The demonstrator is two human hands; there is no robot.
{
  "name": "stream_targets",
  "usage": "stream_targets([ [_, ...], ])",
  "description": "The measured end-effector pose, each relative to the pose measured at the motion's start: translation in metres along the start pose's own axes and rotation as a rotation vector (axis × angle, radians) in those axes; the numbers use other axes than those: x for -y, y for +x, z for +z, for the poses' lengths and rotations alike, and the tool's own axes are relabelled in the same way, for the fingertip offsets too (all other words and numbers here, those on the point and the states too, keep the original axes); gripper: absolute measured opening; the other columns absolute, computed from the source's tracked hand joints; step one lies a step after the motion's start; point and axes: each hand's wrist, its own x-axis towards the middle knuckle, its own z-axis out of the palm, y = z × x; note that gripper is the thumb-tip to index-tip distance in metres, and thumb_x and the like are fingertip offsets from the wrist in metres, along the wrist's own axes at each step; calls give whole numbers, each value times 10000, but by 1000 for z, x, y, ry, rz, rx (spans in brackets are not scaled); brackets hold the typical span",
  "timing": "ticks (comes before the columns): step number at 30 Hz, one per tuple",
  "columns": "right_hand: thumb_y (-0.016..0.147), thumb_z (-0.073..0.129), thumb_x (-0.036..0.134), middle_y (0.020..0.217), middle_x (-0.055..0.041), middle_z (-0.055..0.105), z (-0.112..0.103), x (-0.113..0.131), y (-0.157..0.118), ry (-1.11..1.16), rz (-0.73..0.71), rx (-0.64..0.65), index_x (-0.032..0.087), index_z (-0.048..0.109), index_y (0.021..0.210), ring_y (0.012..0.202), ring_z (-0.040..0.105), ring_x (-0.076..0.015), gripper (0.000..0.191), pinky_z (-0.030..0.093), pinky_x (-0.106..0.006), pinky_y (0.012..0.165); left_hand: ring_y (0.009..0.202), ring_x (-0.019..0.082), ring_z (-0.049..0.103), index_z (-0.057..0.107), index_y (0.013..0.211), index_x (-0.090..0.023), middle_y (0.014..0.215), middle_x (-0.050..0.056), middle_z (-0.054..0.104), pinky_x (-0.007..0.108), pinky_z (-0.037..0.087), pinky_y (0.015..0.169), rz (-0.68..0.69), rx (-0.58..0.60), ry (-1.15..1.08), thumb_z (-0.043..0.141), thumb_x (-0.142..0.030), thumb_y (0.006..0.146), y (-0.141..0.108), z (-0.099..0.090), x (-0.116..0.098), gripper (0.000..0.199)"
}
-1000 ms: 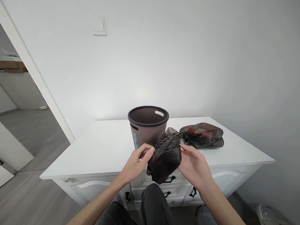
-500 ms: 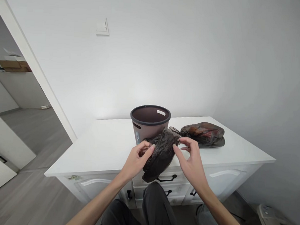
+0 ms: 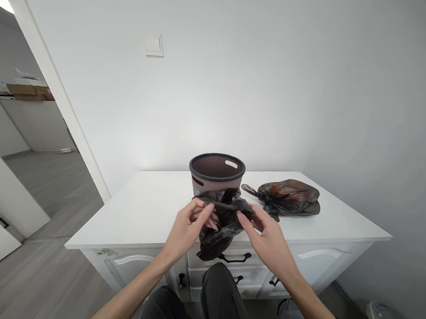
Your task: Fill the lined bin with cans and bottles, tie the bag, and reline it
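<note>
A thin black plastic bag is held up in front of the cabinet's front edge, its mouth partly spread. My left hand pinches the bag's left rim, and some of its fingers show through the film. On the opposite side, my right hand grips the rim between thumb and fingers. Just behind the bag stands an upright brownish-mauve bin with a dark rim and cut-out handles; no liner shows in it. A filled, knotted dark bag lies to the right, with reddish contents visible through it.
The white cabinet top carries these things against the wall. Black drawer handles are below the hands. A doorway opens at the left, and a pale appliance stands on the floor at lower right.
The black bag's mouth has been opened out between my hands, where it was bunched before. My left fingers are now under the film. The view has shifted slightly.
</note>
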Motion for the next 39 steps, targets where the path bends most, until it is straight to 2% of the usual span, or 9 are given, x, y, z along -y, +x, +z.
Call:
stream_targets([
  [5, 957, 669, 383, 1220, -105, 689, -23, -17, 3, -150, -129, -133, 261, 697, 856, 1184, 628, -278, 161, 557, -386, 902, 684, 140, 595, 572, 867, -196, 730, -16, 615, 277, 517, 707, -56, -219, -117, 640, -524, 985, 14, -10, 4, 355],
  [10, 959, 621, 313, 1146, -84, 689, -39, -30, 3, -338, -117, -133, 267, 653, 918, 967, 645, -243, 69, 516, -371, 767, 645, 97, 441, 529, 786, -187, 720, -40, 464, 204, 418, 581, -81, -265, -289, 697, -497, 944, 25, -5, -5, 386],
  [14, 940, 608, 314, 946, -38, 687, -45, -35, 3, -459, -74, -155, 272, 601, 956, 806, 626, -219, 46, 475, -371, 743, 616, 93, 364, 483, 726, -192, 714, -43, 396, 195, 392, 514, -93, -224, -494, 725, -407, 910, 27, -3, -17, 372],
  [19, 835, 616, 249, 865, -1, 636, -56, -42, 6, -516, -22, -192, 268, 527, 944, 722, 597, -193, 142, 452, -346, 713, 531, 73, 285, 464, 696, -195, 642, -60, 358, 196, 388, 503, -91, -114, -697, 726, -316, 879, 22, -5, -31, 342],
  [25, 821, 596, 233, 837, 13, 595, -66, -48, 12, -437, 7, -173, 264, 492, 925, 713, 560, -178, 150, 441, -323, 687, 525, 72, 324, 478, 690, -193, 670, -39, 434, 204, 377, 475, -50, -100, -623, 731, -346, 852, 18, -5, -36, 336],
  [29, 807, 674, 240, 859, 19, 596, -65, -53, 9, -367, 61, -67, 259, 540, 1061, 736, 573, -187, 288, 455, -335, 713, 523, 75, 316, 460, 680, -197, 654, -45, 409, 204, 379, 474, -39, -120, -581, 733, -381, 848, 19, -3, -34, 370],
  [32, 797, 764, 300, 964, -25, 619, -56, -48, 7, -355, -26, -42, 264, 584, 1204, 843, 592, -223, 446, 476, -367, 796, 530, 87, 332, 455, 679, -203, 644, -40, 410, 217, 362, 471, -50, -80, -532, 738, -432, 841, 18, 1, -34, 398],
  [37, 900, 659, 366, 902, -52, 626, -46, -18, 14, -342, -152, -115, 262, 648, 909, 841, 575, -237, 105, 458, -363, 768, 513, 98, 285, 393, 661, -219, 579, -52, 291, 237, 301, 475, -75, -6, -503, 694, -481, 851, 13, 0, -42, 442],
  [39, 909, 622, 357, 826, -37, 615, -48, -5, 17, -308, -146, -160, 254, 603, 803, 781, 551, -218, 149, 434, -336, 716, 486, 97, 253, 400, 680, -226, 562, -62, 255, 239, 266, 455, -86, -56, -476, 669, -484, 864, 14, -4, -46, 416],
])
